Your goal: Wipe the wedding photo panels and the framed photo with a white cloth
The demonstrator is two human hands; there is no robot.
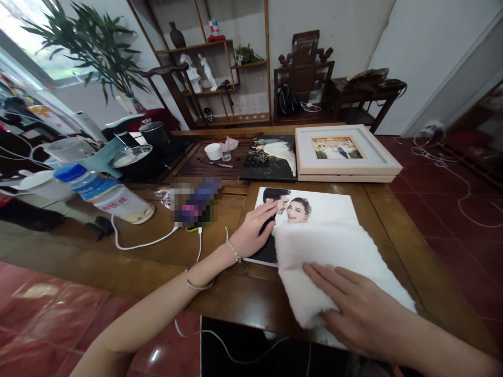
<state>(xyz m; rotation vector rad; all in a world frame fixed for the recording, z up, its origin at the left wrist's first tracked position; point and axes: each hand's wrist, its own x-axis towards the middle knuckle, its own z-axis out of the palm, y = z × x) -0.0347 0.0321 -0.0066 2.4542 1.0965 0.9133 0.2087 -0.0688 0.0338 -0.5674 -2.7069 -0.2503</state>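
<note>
A blue-capped bottle (112, 196) bears red lettering, too blurred to read. Right of it, a white cable (147, 245) crosses the surface (231, 290). The left hand (257, 228) lies flat, fingers together, on the left edge of a couple's photo (334, 207), near the surface's front edge. A white cloth (334, 256) covers the photo's lower right. The right hand (349, 298) presses the cloth, fingers extended; whether its thumb grips cannot be told. Beyond, a strip of surface reaches the right edge.

Fluffy white cloth (334, 245), draped over the lower right of a portrait panel (332, 207), flat, face up
</note>
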